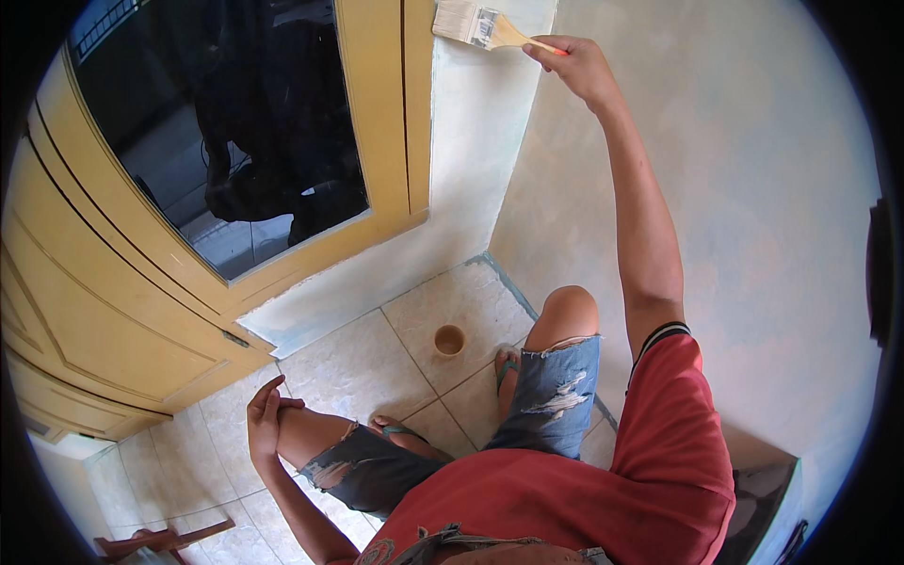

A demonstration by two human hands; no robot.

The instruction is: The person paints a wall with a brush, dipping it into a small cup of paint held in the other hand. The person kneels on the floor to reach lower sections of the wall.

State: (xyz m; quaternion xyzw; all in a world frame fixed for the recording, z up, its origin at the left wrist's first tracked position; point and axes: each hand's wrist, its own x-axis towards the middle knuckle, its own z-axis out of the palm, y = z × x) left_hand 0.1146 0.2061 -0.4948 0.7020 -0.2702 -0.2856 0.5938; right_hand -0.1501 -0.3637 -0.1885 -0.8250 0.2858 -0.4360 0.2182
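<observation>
A wide flat paintbrush (pixel 487 28) with a wooden handle is held near its handle's end by my right hand (pixel 575 67), at the top of the view. Its pale, paint-coated bristles lie at the narrow white wall strip (pixel 473 127), beside the yellow window frame (pixel 418 106). Down at the lower left, my left hand (pixel 268 420) rests by my bent knee with its fingers apart and nothing in them. A small round container (pixel 449 340) stands on the tiled floor between the wall and my feet; its inside looks brownish.
A dark glass pane (pixel 282 141) with reflections fills the yellow frame. A yellow panelled door (pixel 106 296) is at the left. The mottled wall (pixel 763 212) runs along my right. A reddish wooden object (pixel 169 540) lies low at the left, and a dark box-like thing (pixel 759 501) stands behind my right side.
</observation>
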